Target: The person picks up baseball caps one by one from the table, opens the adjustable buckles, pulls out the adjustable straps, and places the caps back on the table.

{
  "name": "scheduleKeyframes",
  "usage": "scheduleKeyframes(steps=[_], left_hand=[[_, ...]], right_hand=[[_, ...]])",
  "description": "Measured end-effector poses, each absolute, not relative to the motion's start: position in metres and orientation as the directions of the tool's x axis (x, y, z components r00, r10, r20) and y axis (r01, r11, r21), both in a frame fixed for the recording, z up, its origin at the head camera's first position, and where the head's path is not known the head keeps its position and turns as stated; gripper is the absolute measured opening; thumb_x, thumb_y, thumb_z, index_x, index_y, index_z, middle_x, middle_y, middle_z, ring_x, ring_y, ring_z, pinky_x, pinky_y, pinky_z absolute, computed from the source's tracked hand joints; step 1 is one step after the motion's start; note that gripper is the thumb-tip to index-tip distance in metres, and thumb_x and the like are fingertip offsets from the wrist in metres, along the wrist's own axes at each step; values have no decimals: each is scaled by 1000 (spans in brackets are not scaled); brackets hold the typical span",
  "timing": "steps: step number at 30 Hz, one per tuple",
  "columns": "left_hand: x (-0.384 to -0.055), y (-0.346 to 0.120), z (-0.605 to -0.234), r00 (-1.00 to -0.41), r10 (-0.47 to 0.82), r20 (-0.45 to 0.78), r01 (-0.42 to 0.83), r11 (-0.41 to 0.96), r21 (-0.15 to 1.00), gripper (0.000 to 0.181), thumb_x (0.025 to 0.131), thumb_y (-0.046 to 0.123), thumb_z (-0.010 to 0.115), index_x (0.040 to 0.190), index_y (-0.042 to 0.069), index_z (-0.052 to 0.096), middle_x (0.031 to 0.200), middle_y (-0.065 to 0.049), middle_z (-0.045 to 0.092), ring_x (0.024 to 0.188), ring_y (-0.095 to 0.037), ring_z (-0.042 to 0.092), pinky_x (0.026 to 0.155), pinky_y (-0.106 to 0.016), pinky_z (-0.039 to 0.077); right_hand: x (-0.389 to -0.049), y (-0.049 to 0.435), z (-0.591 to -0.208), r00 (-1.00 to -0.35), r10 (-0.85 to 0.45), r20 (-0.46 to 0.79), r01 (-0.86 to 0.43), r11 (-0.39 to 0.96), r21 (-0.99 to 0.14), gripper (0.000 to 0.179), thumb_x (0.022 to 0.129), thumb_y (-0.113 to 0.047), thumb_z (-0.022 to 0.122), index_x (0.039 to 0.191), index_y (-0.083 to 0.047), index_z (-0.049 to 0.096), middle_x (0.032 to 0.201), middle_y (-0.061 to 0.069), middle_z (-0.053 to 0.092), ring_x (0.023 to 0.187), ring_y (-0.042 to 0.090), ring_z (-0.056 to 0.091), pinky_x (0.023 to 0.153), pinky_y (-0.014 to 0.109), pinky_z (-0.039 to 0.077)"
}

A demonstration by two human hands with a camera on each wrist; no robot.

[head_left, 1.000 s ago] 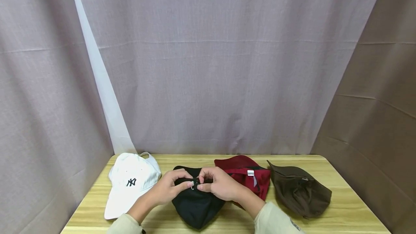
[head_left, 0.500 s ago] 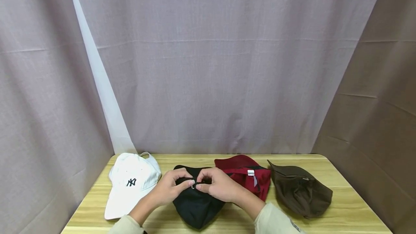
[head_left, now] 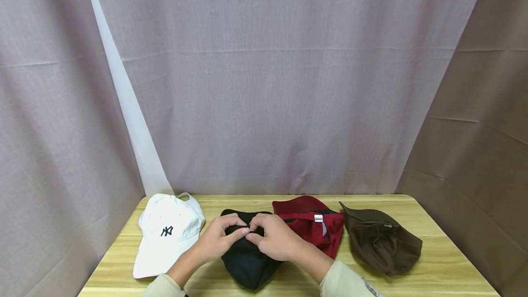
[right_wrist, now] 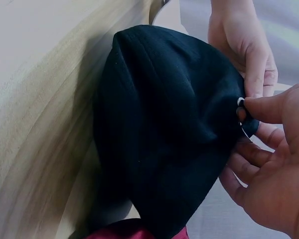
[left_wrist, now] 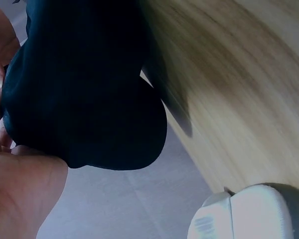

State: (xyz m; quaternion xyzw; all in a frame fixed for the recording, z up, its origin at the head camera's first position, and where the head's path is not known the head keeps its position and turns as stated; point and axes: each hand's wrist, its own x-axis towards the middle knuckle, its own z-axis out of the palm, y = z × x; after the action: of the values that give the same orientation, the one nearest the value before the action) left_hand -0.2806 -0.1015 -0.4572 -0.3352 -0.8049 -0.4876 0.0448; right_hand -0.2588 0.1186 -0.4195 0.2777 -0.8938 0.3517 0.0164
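Note:
A black cap [head_left: 250,270] is at the front middle of the table, its brim pointing away from me. My left hand [head_left: 216,238] and right hand [head_left: 277,241] meet at its back edge, thumbs and index fingers pinching the strap there. Close up in the right wrist view, a small metal buckle [right_wrist: 240,101] shows at the right thumb tip on the dark cloth. In the left wrist view the cap [left_wrist: 84,94] hides most of the fingers. The head view has the buckle covered by the fingertips.
A white cap [head_left: 165,237] with a dark emblem lies to the left. Right of the black cap is a red cap [head_left: 315,230], partly behind my right hand, and farther right a brown cap [head_left: 383,244]. All lie on a wooden table [head_left: 445,265] before a grey curtain [head_left: 264,104].
My fingertips have drawn closer together at the black cap's strap, and the metal buckle seen earlier is now covered in the head view. The other caps lie as before.

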Motion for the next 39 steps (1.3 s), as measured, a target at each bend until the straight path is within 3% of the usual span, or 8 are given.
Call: scheduleKeyframes(steps=[10, 16, 22, 31, 39], left_hand=[[-282, -104, -457, -758, 506, 412, 599, 289, 747, 9, 103, 27, 72, 101, 24, 80, 100, 3, 76, 97, -3, 66, 90, -25, 54], [-285, -106, -458, -754, 512, 411, 600, 283, 748, 10, 102, 26, 72, 102, 22, 81, 98, 2, 75, 95, -2, 64, 88, -24, 53], [-287, -110, -459, -758, 510, 407, 591, 273, 759, 10, 102, 25, 73, 103, 22, 82, 95, 1, 75, 94, -2, 63, 87, -24, 52], [-287, -111, -460, -754, 502, 424, 602, 269, 752, 9, 101, 24, 74, 102, 21, 82, 93, 1, 75, 93, -2, 63, 86, -23, 52], [-285, -108, -458, -767, 491, 413, 588, 281, 758, 9, 101, 26, 74, 101, 22, 81, 94, 2, 75, 94, -2, 63, 87, -23, 52]], right_hand=[[-259, 118, -418, -846, -484, 223, -500, 575, -647, 13, 97, -19, 75, 85, -20, 71, 94, -11, 70, 87, 4, 57, 79, 24, 47], [-260, 121, -416, -849, -487, 205, -476, 538, -696, 10, 97, -17, 75, 88, -19, 73, 110, -6, 77, 109, 14, 68, 96, 33, 53], [-267, 130, -420, -839, -520, 161, -438, 470, -767, 10, 98, -18, 74, 88, -19, 76, 123, 0, 79, 125, 24, 69, 107, 39, 52], [-269, 138, -422, -813, -561, 159, -433, 398, -809, 11, 98, -18, 74, 91, -11, 78, 125, 7, 78, 124, 22, 69, 105, 27, 50], [-266, 135, -422, -826, -532, 187, -450, 423, -787, 8, 97, -16, 73, 90, -14, 74, 118, 3, 80, 119, 19, 69, 105, 29, 51]])
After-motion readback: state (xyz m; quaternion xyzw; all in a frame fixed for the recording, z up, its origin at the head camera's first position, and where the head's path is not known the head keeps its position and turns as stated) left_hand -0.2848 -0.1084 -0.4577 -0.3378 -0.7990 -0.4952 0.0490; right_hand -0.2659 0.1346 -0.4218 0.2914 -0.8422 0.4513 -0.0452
